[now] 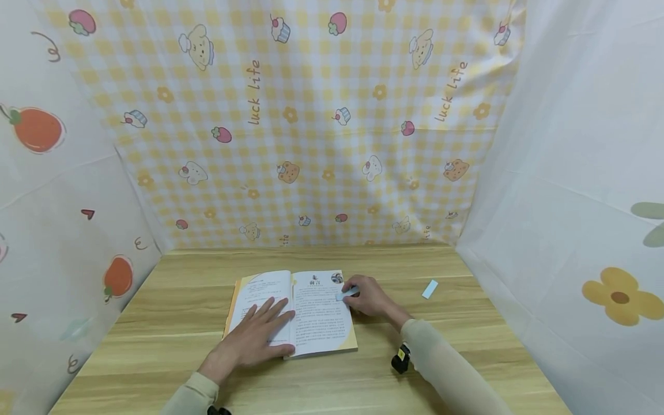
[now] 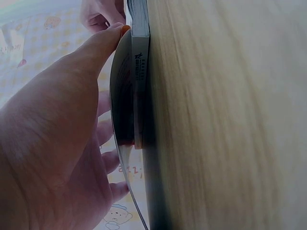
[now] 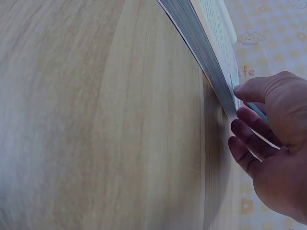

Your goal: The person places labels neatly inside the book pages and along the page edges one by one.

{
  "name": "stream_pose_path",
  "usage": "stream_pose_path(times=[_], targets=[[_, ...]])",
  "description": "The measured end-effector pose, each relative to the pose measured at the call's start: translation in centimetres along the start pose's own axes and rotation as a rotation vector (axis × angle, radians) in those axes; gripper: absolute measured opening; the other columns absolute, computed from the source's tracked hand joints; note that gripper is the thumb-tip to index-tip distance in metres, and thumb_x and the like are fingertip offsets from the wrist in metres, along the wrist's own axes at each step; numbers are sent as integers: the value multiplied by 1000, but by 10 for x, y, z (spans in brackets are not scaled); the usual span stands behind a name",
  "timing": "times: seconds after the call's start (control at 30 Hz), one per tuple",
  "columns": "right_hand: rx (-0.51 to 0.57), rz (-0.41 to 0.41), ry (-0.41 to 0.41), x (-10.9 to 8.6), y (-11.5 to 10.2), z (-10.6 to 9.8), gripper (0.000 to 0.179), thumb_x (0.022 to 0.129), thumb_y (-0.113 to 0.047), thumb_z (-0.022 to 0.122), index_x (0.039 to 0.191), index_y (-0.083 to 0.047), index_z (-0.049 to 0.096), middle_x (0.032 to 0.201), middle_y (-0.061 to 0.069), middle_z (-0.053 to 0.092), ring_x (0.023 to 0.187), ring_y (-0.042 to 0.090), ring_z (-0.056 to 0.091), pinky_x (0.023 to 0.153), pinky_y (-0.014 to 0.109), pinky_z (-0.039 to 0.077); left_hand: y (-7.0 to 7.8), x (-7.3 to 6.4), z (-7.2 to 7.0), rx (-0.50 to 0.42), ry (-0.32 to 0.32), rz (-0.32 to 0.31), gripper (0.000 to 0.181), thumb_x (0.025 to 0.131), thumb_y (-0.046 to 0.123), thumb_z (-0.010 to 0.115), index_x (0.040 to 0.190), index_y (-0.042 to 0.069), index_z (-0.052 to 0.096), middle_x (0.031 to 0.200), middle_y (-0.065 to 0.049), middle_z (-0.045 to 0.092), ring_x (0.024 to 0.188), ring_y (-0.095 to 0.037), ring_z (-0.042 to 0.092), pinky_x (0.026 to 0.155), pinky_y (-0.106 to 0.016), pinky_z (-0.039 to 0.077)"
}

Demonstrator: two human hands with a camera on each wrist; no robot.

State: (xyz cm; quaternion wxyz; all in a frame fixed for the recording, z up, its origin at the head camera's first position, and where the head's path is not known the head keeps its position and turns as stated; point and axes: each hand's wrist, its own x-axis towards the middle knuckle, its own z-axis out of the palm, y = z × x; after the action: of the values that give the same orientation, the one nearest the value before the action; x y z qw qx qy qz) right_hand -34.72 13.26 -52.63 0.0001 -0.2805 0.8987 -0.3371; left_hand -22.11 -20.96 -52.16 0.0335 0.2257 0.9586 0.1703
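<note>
An open book [image 1: 324, 331] with printed pages lies on the wooden table. My left hand [image 1: 254, 337] rests on its left page, fingers spread and thumb near the spine. In the left wrist view, that page curves up from the thick book block [image 2: 140, 62] beneath the hand. At the right page's outer edge, my right hand [image 1: 370, 295] pinches a light blue paper strip [image 1: 340, 297] between thumb and forefinger. The strip's left end overlaps the printed text. In the right wrist view, the other fingers [image 3: 250, 139] curl loosely beside the page edges, and the hand hides most of the strip.
A second light blue strip [image 1: 430, 289] lies on the table [image 1: 404, 265] to the right of my right hand. A checked, patterned cloth [image 1: 311, 144] hangs behind the table, with pale sheets at both sides. Black wrist devices [image 1: 400, 359] sit below the sleeves.
</note>
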Motion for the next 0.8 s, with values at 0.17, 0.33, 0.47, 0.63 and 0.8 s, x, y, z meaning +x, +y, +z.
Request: stream_pose_path(times=[0.17, 0.33, 0.47, 0.63, 0.8], targets=[[-4, -6, -3, 0, -1, 0, 13, 98, -9, 84, 111, -5, 82, 125, 13, 81, 107, 20, 73, 90, 33, 63, 0, 0, -1, -1, -2, 1, 93, 102, 78, 65, 171, 18, 50, 188, -14, 30, 176, -48, 22, 140, -79, 17], [-14, -11, -7, 0, 0, 0, 12, 98, -9, 85, 110, -5, 82, 122, 12, 80, 105, 20, 72, 89, 32, 62, 0, 0, -1, -5, -1, -1, 93, 102, 78, 65, 171, 18, 51, 188, -14, 31, 176, -49, 23, 140, -79, 17], [-5, 3, -7, 1, -1, 1, 11, 99, -10, 84, 109, -7, 82, 122, 11, 80, 106, 19, 72, 91, 32, 61, 1, 0, -1, -7, 0, -1, 92, 102, 77, 66, 171, 18, 51, 188, -14, 31, 175, -49, 23, 139, -79, 18], [-16, -3, -4, 1, -2, 1, 10, 99, -10, 84, 109, -7, 83, 121, 10, 80, 107, 19, 71, 93, 33, 60, 1, 0, -1, -6, 4, 1, 92, 102, 77, 66, 171, 18, 51, 188, -15, 31, 175, -50, 23, 139, -80, 17], [-25, -20, 5, 1, -1, 2, 10, 97, -8, 85, 106, -6, 82, 118, 11, 80, 106, 21, 72, 93, 34, 61, 1, 0, -1, -4, 1, 1, 91, 102, 77, 66, 171, 18, 51, 188, -14, 31, 175, -49, 23, 140, -79, 17]])
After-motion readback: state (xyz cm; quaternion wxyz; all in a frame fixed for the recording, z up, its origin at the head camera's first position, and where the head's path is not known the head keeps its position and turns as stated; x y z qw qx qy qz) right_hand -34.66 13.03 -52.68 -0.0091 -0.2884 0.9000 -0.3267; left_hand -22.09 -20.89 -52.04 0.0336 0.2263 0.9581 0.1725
